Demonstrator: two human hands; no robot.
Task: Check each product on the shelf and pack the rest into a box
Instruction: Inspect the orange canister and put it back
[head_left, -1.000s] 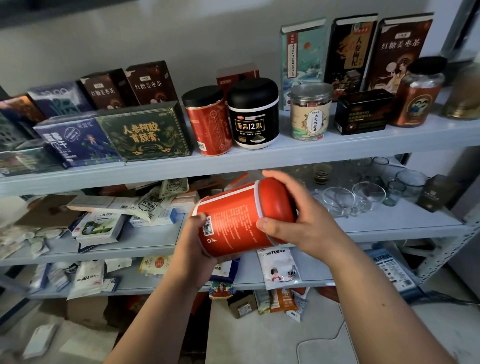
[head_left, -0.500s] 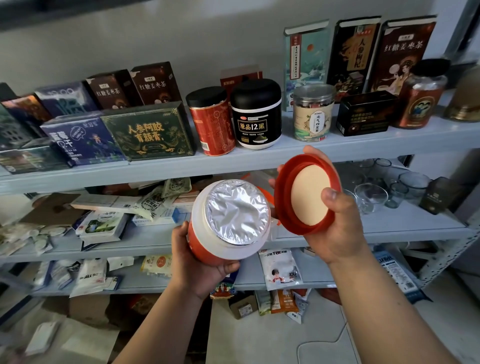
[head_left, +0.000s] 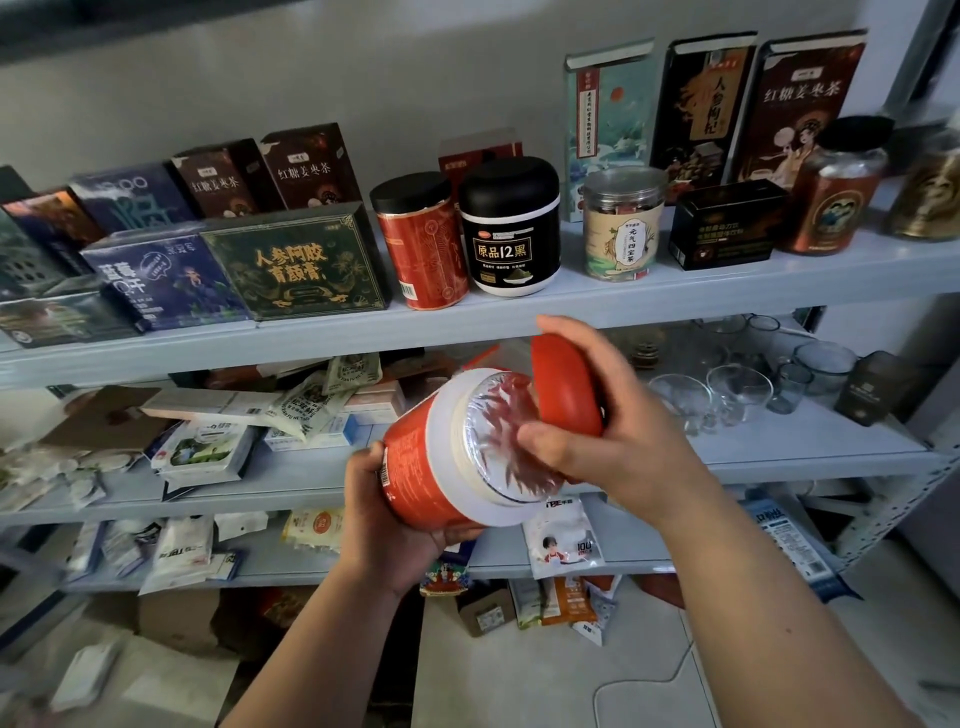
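Orange-red jar (head_left: 415, 462), centre of frame: my left hand (head_left: 395, 535) curls round its base; my right hand (head_left: 623, 447) clasps the red lid (head_left: 566, 389), tilted at the foil seal (head_left: 493, 431). I judge it rigid, smooth, moderately heavy; best gripped round the label band, sparing the thin foil.

- Black jar (head_left: 509, 228), front label: "原品12黑".
- Green box (head_left: 296, 260), gold lettering: "人参阿胶育颜膏".
- Brown box (head_left: 306, 166): "红糖姜枣茶"; same wording on tall red-brown pack (head_left: 802, 104), far right.
- Tall dark pack (head_left: 701, 104): "人参枸杞".
- Clear jar (head_left: 623, 234), paper label: "元气四宝茶".
- Blue box (head_left: 156, 275): "蓝莓干".
- White pouch (head_left: 563, 535), lower shelf: "10U".
- Smaller print elsewhere: too blurred to read.
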